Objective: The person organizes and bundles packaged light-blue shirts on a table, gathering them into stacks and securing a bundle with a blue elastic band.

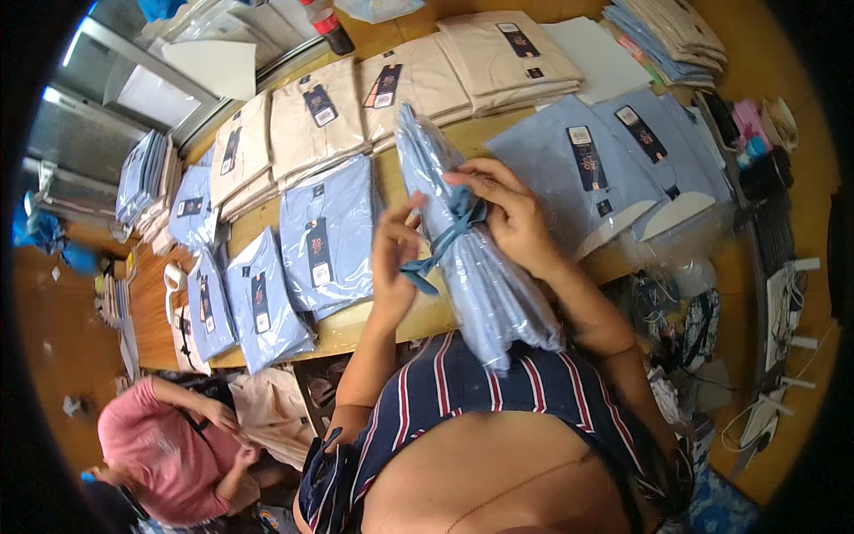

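A bundle of folded blue garments in clear plastic bags stands on edge in front of my body. Around its middle runs a dark teal cloth strip, with a loop at the right and a loose end hanging at the left. My left hand is at the bundle's left side, fingers curled in at the strip. On the other side, my right hand has its thumb and fingers bent over the strip's loop, against the plastic. The bundle partly hides the fingertips of both hands.
Bagged blue garments with dark tags lie left of the bundle, others at the right. Stacks of bagged beige garments line the table's back, near a dark bottle. A co-worker in pink handles beige cloth at lower left.
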{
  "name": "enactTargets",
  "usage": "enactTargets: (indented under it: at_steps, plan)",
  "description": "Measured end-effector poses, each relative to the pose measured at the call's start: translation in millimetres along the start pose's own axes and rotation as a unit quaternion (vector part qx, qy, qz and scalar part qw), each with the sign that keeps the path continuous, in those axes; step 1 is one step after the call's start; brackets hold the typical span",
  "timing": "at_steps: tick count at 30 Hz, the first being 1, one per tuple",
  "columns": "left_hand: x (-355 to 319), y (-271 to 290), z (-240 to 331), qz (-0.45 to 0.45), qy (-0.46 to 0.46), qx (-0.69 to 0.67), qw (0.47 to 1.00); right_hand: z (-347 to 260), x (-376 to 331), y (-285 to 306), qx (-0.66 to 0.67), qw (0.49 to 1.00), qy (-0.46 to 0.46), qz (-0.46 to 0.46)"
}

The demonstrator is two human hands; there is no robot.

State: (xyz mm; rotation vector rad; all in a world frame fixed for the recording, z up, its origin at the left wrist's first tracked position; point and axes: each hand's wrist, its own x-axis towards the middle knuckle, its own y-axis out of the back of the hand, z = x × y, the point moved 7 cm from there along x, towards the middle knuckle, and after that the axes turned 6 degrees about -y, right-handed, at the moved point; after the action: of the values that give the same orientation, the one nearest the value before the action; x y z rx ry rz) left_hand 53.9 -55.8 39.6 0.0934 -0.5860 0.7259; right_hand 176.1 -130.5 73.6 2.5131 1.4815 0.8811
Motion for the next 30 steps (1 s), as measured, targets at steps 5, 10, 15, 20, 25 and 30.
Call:
enactTargets:
  at_steps: [5,10,15,20,25,30]
  plan:
    - [-1,45,14,0.088,0.114,-0.008,0.989,-16,24,-45,0.009,0.994,0.024,-0.106]
    - [-24,48,24,0.179,0.084,0.010,0.980,-20,49,-91,-0.081,0.953,0.129,-0.262]
    - [-40,75,28,0.212,0.074,0.095,0.970,-32,59,-114,-0.039,0.939,0.152,-0.306]
    - [-57,88,24,0.251,0.071,0.070,0.963,-37,60,-135,-0.062,0.915,0.088,-0.389]
    - [-76,101,11,0.296,0.082,-0.039,0.951,-40,56,-157,-0.103,0.885,0.161,-0.425]
    - [-94,115,0,0.323,0.075,-0.105,0.938,-47,52,-178,-0.109,0.855,0.188,-0.471]
